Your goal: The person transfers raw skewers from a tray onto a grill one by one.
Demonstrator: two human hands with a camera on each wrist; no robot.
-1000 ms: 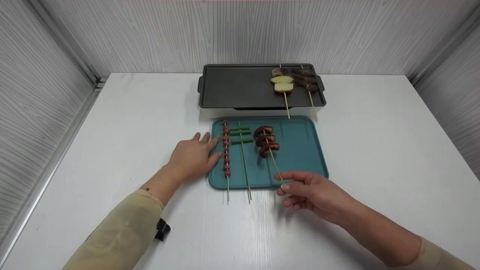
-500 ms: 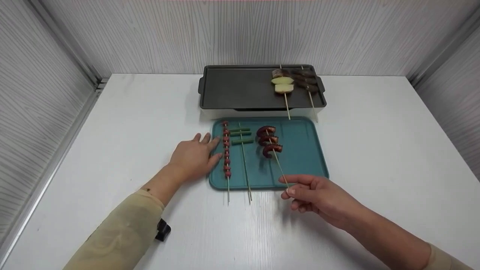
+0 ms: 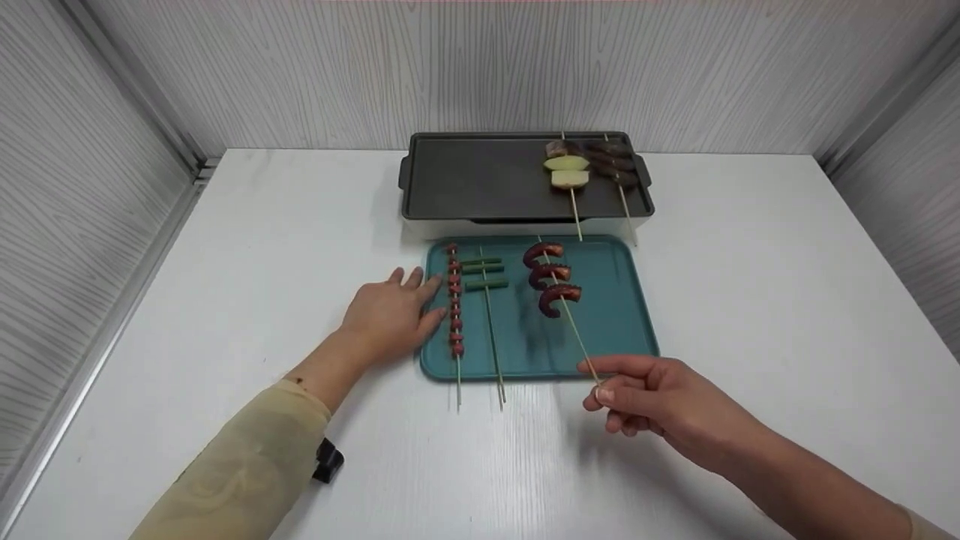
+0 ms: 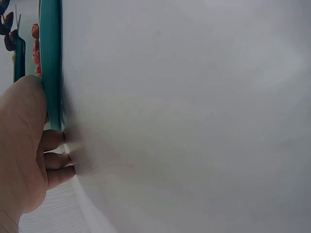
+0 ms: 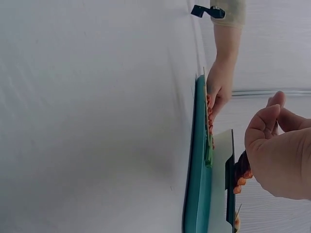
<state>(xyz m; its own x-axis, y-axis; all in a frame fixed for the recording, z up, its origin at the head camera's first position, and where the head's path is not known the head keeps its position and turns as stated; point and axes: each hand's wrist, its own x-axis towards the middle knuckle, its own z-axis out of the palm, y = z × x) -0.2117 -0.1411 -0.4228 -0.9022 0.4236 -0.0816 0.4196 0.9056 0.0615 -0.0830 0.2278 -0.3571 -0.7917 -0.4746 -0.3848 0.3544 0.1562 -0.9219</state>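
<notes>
Right hand (image 3: 660, 397): pinching dark-red skewer (image 3: 560, 294) above teal tray (image 3: 615, 307). Left hand (image 3: 386, 321): outstretched at the tray's left edge. Step, seemingly: a transfer; next move likely needs steadiness.

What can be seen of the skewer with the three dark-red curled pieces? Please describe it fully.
The skewer is a thin, pale, wood-like stick through three dark-red curled pieces with orange-toned parts, set toward its far end, where a short tip sticks out. The right grip pinches it near its lower end, between thumb and fingers. It slants away to the left and seems raised above the teal tray, on which a shadow lies.
</notes>
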